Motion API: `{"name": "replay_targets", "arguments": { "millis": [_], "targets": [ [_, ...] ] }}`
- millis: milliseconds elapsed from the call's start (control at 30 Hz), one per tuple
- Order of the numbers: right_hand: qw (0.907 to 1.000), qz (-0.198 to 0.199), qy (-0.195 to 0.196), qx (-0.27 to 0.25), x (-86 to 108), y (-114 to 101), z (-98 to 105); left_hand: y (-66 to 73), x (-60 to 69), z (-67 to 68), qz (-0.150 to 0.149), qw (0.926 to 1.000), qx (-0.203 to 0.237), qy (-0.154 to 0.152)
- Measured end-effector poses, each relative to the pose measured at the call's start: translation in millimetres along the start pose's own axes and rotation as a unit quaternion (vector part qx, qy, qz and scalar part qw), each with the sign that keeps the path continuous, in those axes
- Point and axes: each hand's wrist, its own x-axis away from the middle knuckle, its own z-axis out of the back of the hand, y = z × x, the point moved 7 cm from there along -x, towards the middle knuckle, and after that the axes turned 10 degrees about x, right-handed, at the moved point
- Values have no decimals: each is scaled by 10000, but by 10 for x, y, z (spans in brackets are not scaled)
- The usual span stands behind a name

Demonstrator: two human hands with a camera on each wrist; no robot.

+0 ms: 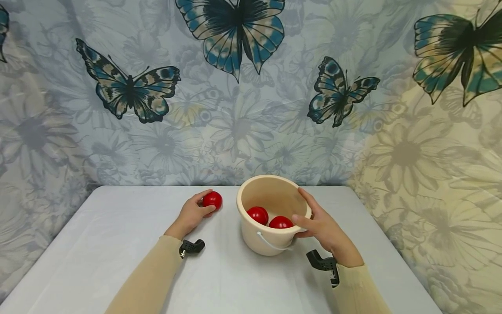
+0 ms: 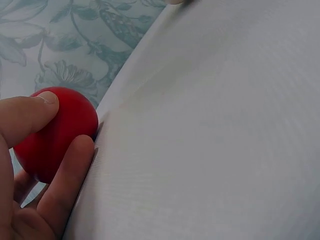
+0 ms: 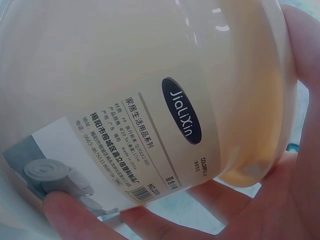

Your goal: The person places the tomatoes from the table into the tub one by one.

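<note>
My left hand (image 1: 192, 213) grips a red ball (image 1: 213, 200) at the back of the table, left of the bucket. In the left wrist view, the thumb lies across the red ball (image 2: 65, 125) and the fingers curl beneath it, close to the white surface. A cream plastic bucket (image 1: 251, 237) stands mid-table, its mouth tipped somewhat toward me. Inside it are two red balls, one on the left (image 1: 258, 215) and one nearer the front (image 1: 280, 222). My right hand (image 1: 327, 229) holds the bucket's right side, thumb over the rim. A printed label (image 3: 150, 145) shows on its wall.
The white-covered table (image 1: 219, 283) reaches back to a wall hung with butterfly-and-flower cloth (image 1: 239, 131). A white handle (image 1: 270, 245) hangs down the bucket's front. Black camera mounts sit on the left wrist (image 1: 192, 247) and right wrist (image 1: 321, 261).
</note>
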Motion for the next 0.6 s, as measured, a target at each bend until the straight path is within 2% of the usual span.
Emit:
{"name": "replay_targets", "arguments": {
  "millis": [100,233,433,600],
  "targets": [
    [10000,11,27,-18,4,-6,6,5,15,20,-76,9999,57,34],
    [10000,9,35,-42,5,-3,2,-11,39,61,-102,9986,503,83],
    [10000,31,34,6,12,6,-6,-29,74,111,-36,9910,1336,81],
    [10000,27,79,-5,11,8,6,-15,122,125,78,9868,1611,115]
  ]
}}
